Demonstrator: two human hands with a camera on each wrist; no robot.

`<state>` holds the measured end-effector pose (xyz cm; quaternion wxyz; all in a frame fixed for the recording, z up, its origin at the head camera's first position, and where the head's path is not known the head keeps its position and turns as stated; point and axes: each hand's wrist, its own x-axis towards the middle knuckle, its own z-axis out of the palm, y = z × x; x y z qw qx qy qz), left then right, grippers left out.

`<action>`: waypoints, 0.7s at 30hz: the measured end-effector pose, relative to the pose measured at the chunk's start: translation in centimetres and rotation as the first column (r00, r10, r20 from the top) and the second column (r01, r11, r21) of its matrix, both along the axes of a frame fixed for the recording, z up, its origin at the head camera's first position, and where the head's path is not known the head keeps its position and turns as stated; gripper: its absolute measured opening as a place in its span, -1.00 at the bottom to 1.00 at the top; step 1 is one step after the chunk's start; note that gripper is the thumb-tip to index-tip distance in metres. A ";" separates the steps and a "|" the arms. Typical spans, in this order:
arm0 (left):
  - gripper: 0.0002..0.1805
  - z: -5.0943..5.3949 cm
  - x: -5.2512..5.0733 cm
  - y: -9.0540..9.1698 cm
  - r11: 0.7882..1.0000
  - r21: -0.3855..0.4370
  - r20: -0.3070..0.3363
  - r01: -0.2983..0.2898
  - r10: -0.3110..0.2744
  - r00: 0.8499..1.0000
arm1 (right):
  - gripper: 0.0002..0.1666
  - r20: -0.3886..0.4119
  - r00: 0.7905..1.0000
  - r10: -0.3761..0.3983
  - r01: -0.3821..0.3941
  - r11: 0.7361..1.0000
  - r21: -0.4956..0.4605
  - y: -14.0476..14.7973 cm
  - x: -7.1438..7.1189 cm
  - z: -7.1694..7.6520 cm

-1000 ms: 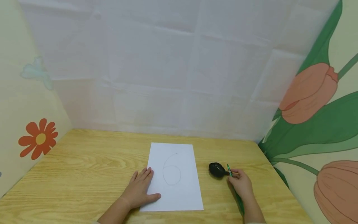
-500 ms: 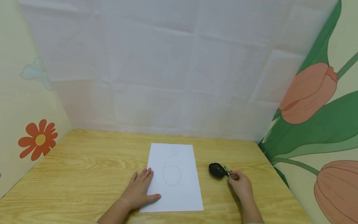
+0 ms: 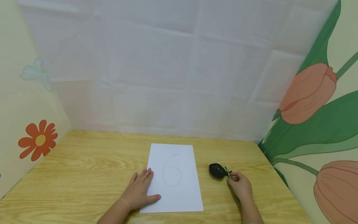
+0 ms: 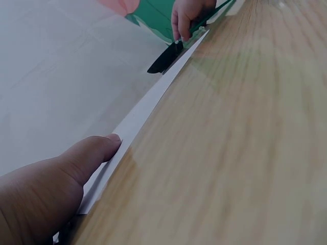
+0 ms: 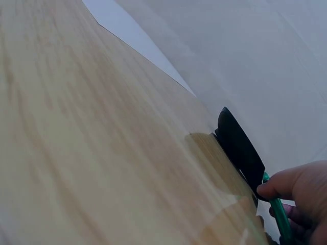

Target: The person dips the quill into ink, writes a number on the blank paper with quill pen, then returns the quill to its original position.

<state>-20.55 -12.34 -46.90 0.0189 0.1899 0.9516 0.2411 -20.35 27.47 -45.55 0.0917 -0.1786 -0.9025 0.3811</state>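
In the head view my left hand rests on the left edge of a white sheet of paper, which bears a thin, pencil-like figure 6. In the left wrist view the thumb presses on the paper. To the right of the sheet, my right hand pinches a green pen between thumb and fingers. Close by its fingertips lies a shiny black rounded thing with a narrow stem. That stem is partly hidden by pen and fingers; I cannot tell whether the hand holds it too.
Both hands work over a wood-grain table. A creased white sheet hangs along its back edge. Panels with a painted red flower and pink tulips stand at the left and right sides.
The right fingers have drawn in around the pen, whose tip has shifted slightly left towards the black thing. Its long rear part beside the forearm is now hidden. My left hand and paper stay put.
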 end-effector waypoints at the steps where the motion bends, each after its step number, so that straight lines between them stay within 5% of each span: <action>1: 0.15 0.0 0.0 0.0 1.000 -0.002 -0.003 0.000 0.000 1.000 | -0.60 0.003 1.000 -0.002 0.002 1.000 -0.003 0.0 0.0 0.0; 7: 0.16 0.1 0.3 -0.2 1.000 0.006 -0.027 0.016 -0.016 0.999 | -0.58 -0.016 0.998 -0.068 0.068 0.998 -0.011 -0.2 -0.1 0.1; 15: 0.17 -0.2 0.1 0.1 0.998 0.057 -0.048 0.004 -0.002 0.999 | -0.54 -0.149 0.978 -0.144 0.143 0.990 -0.016 -0.5 0.2 1.4; 18: 0.17 -0.2 -0.3 0.4 0.997 0.072 -0.042 0.003 0.000 0.999 | -0.58 -0.179 0.982 -0.066 0.065 0.998 -0.013 -1.3 0.1 3.0; 21: 0.14 0.5 -1.2 0.5 1.000 0.004 -0.093 0.008 -0.007 0.996 | -0.59 -0.178 0.978 0.107 -0.107 0.994 0.010 -3.3 -1.0 4.8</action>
